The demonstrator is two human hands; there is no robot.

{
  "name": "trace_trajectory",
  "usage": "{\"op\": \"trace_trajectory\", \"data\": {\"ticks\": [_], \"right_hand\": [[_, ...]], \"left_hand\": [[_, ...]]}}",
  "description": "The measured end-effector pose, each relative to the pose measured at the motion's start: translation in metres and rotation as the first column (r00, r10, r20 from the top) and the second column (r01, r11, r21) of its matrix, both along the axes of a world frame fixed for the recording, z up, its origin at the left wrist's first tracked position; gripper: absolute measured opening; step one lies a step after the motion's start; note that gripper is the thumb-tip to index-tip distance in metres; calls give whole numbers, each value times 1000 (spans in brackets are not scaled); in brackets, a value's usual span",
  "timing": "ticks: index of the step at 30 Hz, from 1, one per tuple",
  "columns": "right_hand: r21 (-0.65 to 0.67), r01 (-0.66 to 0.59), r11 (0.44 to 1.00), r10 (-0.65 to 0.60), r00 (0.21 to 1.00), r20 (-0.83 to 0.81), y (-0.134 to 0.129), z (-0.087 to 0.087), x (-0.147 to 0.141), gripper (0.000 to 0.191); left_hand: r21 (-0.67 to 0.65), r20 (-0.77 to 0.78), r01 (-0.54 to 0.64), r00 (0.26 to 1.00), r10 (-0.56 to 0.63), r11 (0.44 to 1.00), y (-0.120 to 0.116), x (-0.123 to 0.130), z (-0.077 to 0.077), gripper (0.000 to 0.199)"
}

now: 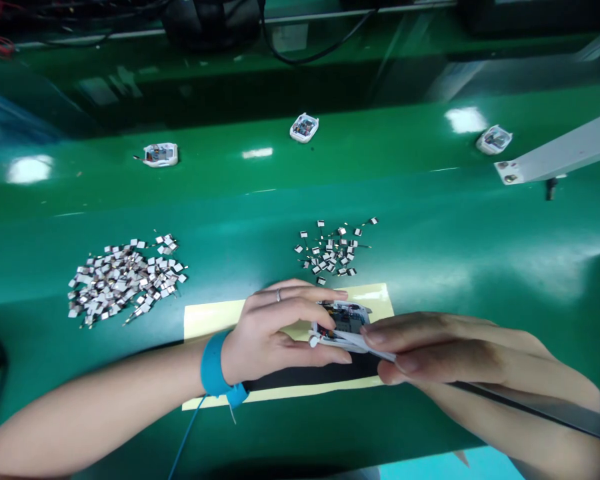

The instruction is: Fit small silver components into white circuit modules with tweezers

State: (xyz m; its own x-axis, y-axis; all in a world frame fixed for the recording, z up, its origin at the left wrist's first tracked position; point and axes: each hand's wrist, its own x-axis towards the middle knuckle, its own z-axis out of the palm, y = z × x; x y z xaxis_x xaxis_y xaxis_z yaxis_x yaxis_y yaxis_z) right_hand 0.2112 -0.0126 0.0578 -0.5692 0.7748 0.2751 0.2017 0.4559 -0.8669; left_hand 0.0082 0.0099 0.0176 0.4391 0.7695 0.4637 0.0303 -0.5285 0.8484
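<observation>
A white watch-shaped casing, its circuit board and small wires exposed, is held over the mat. My left hand grips it from the left, fingers along its far side and on top, thumb along the near side. My right hand pinches a slim flat tool with a pale front end and a dark grey back end. Its pale tip reaches the casing's near edge, close to my left fingers. Where exactly the tip touches is hard to see. My right fingertips are at the casing's right end.
A yellow mat with a black middle lies underneath. Beyond it are a large pile and a smaller pile of small silvery parts with leads. Open casings stand farther back, one central. A grey metal bar juts in from the right.
</observation>
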Motion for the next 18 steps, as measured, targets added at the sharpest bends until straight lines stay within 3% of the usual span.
{"op": "trace_trajectory", "data": {"ticks": [12,18], "right_hand": [[4,15,1000,-14,999,-35,-2,-6,0,38],[-1,51,999,-51,999,-18,2,3,-6,24]], "left_hand": [[-7,22,1,1000,-1,1000,0,1,-1,21],[-19,6,4,1000,-4,1000,-1,0,-2,21]]}}
